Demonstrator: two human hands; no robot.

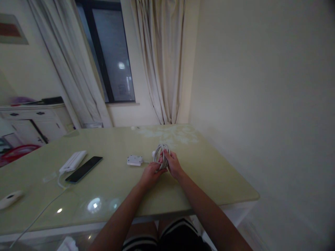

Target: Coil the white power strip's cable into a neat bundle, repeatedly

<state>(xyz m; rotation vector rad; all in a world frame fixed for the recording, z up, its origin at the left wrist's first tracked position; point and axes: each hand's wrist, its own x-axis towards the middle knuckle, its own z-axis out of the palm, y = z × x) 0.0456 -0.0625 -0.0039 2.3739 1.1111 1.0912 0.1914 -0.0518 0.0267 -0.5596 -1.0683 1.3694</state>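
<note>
A coiled white cable (161, 154) stands upright on the pale green table (214, 174), held between both hands. My right hand (172, 164) closes its fingers around the right side of the coil. My left hand (151, 173) pinches the coil's lower left side. A small white adapter block (134, 160) lies just left of the coil, joined to it by a short run of cable.
A dark phone (84, 169) and a white power bank (73, 161) lie at the left, with a thin white cord (39, 216) trailing toward the near edge. A white oval object (9, 199) sits far left. A wall borders the table's right side; curtains and a window stand behind.
</note>
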